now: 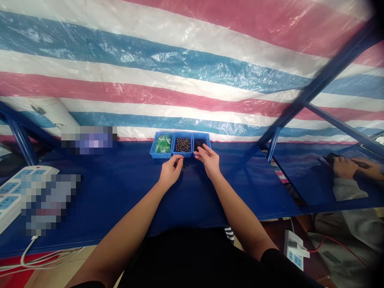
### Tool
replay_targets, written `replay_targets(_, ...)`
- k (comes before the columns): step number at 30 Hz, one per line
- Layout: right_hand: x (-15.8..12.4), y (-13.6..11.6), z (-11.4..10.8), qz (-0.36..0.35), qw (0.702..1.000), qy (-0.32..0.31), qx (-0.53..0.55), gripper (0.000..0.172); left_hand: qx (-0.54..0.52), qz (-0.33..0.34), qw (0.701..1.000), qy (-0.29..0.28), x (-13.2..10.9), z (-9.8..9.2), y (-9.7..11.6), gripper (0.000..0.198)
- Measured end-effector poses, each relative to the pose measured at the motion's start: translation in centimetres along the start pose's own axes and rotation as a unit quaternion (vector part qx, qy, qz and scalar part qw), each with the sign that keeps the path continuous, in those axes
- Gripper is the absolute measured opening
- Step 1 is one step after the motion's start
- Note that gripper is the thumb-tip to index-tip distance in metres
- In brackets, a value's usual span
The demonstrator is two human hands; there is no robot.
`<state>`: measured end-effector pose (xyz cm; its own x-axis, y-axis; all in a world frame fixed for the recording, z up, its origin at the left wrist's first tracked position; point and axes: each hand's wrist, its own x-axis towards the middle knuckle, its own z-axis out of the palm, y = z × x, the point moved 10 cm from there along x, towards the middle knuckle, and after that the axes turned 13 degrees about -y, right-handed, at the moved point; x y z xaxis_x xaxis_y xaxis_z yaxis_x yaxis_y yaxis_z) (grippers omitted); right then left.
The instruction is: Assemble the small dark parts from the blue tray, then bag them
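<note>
Three blue bins stand side by side near the back of the blue table point(126, 204). In the left bin point(153, 149) lies a green and clear plastic bag point(163, 144). The middle bin point(182, 154) holds many small dark and brass-coloured pieces point(183, 145). Small black pieces point(198, 142) fill part of the right bin point(207, 137). My left hand point(171, 172) is pinched closed in front of the middle bin; what its fingertips hold is too small to name. A small dark piece point(185, 165) shows beside them. My right hand point(210, 161) reaches over the right bin's front, fingers apart.
White power strips sit at the table's left point(45, 170) and low on the right point(294, 250). A blurred-out flat object point(54, 200) lies beside the left one. Blue frame posts point(273, 144) flank the table. Another person's hands point(345, 167) work at the right-hand table.
</note>
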<state>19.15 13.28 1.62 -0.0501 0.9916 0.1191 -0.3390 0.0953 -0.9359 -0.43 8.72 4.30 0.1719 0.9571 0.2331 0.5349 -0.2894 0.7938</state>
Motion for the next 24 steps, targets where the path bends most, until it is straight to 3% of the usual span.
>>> replay_targets(2, -0.1, -0.2, 0.5, -0.004, 0.999, -0.024, -0.028, 0.051, 0.002, -0.002, 1.0, 0.006, 0.0, -0.1, 0.0, 0.029)
replay_targets(4, -0.2, -0.4, 1.5, -0.011, 0.987, -0.075, -0.143, 0.034, 0.004, -0.003, 1.0, 0.015, 0.0, -0.3, -0.1, 0.028)
replay_targets(7, -1.0, -0.2, 4.1, -0.032, 0.907, -0.175, -0.382, 0.02, 0.009, -0.005, 1.0, 0.026, 0.0, -0.6, -0.2, 0.027)
replay_targets(10, -1.6, 1.0, 5.6, -0.024, 0.811, -0.225, -0.54, 0.022, 0.01, -0.007, 0.999, 0.032, 0.0, -0.8, -0.3, 0.026)
replay_targets(13, -1.7, 1.6, 5.7, -0.008, 0.771, -0.224, -0.597, 0.02, 0.014, -0.007, 0.999, 0.029, 0.0, -0.7, -0.3, 0.026)
replay_targets(17, -1.6, 1.4, 5.8, -0.021, 0.77, -0.218, -0.599, 0.014, 0.022, -0.004, 0.999, 0.023, 0.0, -0.6, -0.2, 0.026)
replay_targets(24, -1.9, -0.7, 6.1, -0.113, 0.854, -0.203, -0.465, 0.016, 0.045, 0.008, 0.999, -0.005, 0.5, 0.1, -0.2, 0.029)
